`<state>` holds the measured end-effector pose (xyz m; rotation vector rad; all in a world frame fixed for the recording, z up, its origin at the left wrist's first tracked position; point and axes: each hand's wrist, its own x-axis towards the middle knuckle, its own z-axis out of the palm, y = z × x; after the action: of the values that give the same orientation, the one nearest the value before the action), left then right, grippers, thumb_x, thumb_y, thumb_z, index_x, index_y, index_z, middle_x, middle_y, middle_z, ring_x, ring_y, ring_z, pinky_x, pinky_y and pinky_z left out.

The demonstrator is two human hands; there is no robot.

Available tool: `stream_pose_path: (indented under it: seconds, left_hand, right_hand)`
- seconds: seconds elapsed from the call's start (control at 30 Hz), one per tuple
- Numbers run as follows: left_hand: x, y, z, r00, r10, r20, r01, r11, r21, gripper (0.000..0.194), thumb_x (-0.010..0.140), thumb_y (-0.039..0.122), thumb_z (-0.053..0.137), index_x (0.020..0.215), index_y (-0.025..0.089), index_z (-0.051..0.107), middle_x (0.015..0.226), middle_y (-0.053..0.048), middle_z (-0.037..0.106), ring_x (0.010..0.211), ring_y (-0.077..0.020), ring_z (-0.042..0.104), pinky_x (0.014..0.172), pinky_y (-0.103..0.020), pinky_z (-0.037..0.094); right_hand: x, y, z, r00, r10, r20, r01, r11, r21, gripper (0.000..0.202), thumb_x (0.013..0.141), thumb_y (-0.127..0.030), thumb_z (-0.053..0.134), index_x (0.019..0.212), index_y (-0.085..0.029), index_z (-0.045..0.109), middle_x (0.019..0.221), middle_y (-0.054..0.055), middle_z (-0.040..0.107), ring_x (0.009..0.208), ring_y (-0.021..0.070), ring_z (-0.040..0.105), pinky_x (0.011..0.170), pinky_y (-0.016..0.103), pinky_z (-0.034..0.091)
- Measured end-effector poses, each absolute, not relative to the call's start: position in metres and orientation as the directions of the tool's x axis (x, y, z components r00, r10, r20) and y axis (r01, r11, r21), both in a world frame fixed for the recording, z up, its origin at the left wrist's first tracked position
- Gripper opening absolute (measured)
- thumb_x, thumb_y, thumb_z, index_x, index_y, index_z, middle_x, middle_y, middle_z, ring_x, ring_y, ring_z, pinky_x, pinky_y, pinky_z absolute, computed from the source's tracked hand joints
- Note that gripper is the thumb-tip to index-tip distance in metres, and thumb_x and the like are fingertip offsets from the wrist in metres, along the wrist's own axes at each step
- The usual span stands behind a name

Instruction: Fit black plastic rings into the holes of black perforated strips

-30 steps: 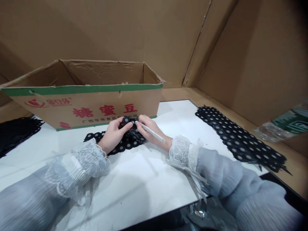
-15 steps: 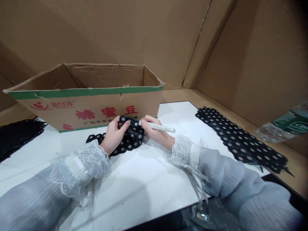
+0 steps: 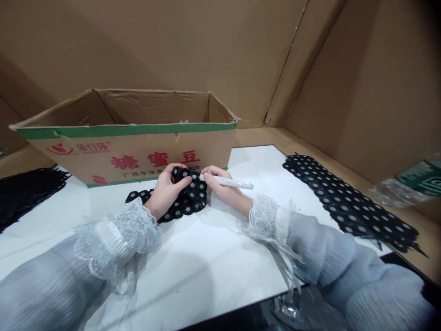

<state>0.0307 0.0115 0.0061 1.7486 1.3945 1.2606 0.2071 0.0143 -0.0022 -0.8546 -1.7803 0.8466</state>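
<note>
A black piece of fabric with pale round dots point(image 3: 188, 202) is bunched up in front of the cardboard box, part of it lying on the white board. My left hand point(image 3: 167, 189) is closed on it, thumb on top and fingers behind. In my right hand point(image 3: 225, 189) a white pen-like tool point(image 3: 234, 183) is gripped, its tip meeting the fabric near my left thumb. The right fingertips are beside the fabric's edge; whether they also pinch it I cannot tell.
An open cardboard box point(image 3: 165, 132) with red lettering stands behind my hands. Dotted black fabric point(image 3: 347, 200) lies at the right, and a dark fabric pile point(image 3: 25, 195) at the left. A plastic bottle point(image 3: 409, 181) is at the right edge. The white board point(image 3: 193, 266) lies beneath.
My left thumb has shifted slightly right across the fabric. Both hands keep their holds; the whole view has shifted a little.
</note>
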Motion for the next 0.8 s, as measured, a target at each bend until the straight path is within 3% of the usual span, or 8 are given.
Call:
stream_pose_path:
  seconds: [0.23,0.57,0.8]
  left_hand:
    - [0.0301,0.0123,0.0057,0.094,0.953,0.286,0.393,-0.300,0.869,0.032,0.073,0.035,0.059,0.100,0.018,0.061,0.107,-0.005,0.065,0.103,-0.0228,0.056,0.097,-0.036,0.037]
    - [0.0308,0.0118,0.0060,0.188,0.945,0.269,0.420,-0.324,0.847,0.032,0.076,0.046,0.057,0.089,0.017,0.059,0.091,-0.004,0.066,0.089,-0.0217,0.058,0.083,-0.031,0.043]
    - [0.0317,0.0097,0.0067,0.134,0.943,0.303,0.495,-0.329,0.804,0.033,0.073,0.045,0.061,0.089,0.016,0.059,0.093,-0.005,0.065,0.092,-0.0231,0.057,0.084,-0.031,0.043]
  right_hand:
    - [0.2069,0.0155,-0.0040,-0.287,0.866,0.410,0.189,0.471,-0.862,0.023,0.086,-0.038,0.043,0.074,-0.019,0.049,0.078,0.001,0.055,0.069,0.0128,0.048,0.063,0.027,0.038]
    - [0.2056,0.0167,-0.0045,-0.289,0.841,0.457,0.222,0.524,-0.823,0.024,0.086,-0.037,0.044,0.069,-0.020,0.039,0.083,0.001,0.054,0.074,0.0134,0.048,0.068,0.028,0.038]
    - [0.2031,0.0143,-0.0025,-0.341,0.733,0.588,0.375,0.680,-0.630,0.023,0.089,-0.030,0.040,0.068,-0.021,0.034,0.075,0.001,0.041,0.071,0.0143,0.043,0.068,0.030,0.039]
